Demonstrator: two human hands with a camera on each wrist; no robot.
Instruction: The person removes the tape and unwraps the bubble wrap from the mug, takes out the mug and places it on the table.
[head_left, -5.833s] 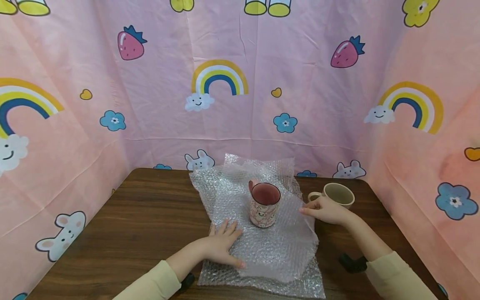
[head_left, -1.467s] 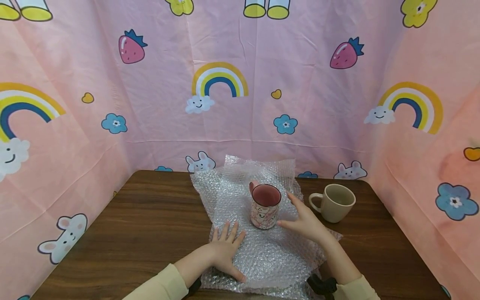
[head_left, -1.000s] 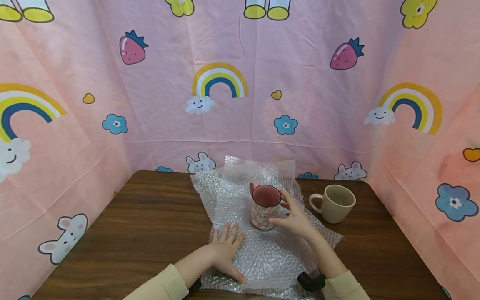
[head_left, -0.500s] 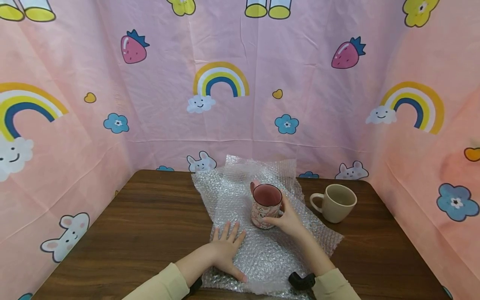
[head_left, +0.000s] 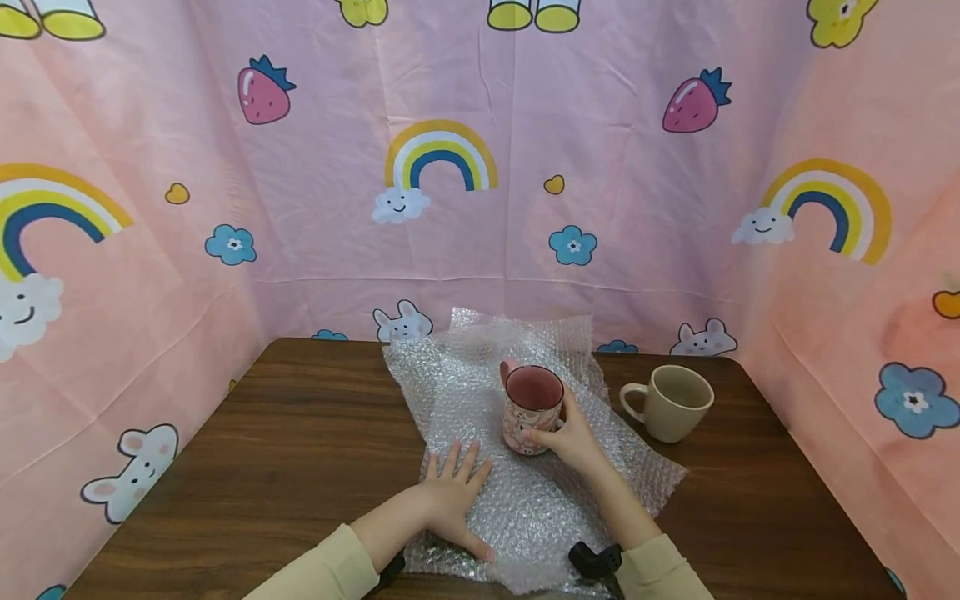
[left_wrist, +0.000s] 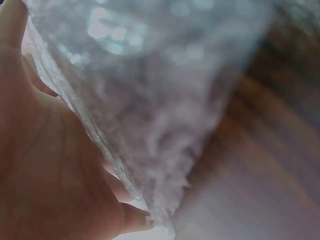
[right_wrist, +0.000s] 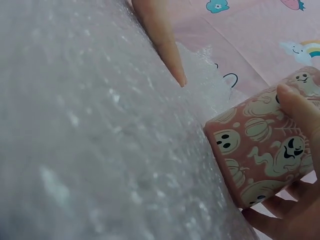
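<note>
A pink mug with ghosts and pumpkins on its side stands upright on layered sheets of bubble wrap. My right hand holds it from the right, thumb across the front and fingers round the far side. In the right wrist view, the thumb and fingers of that hand lie on either side of the patterned mug. My left hand rests spread on the wrap's near left part. The left wrist view shows this hand against the blurred edge of the wrap.
A beige mug stands on the brown wooden table, right of the bubble wrap, its handle turned left. A patterned pink cloth encloses the back and both sides. Black camera mounts sit at the wrists.
My right hand has left the wrap's right edge by the beige mug, moved left and taken hold of the pink mug. A wrap corner now sticks out farther right. My left hand stays put.
</note>
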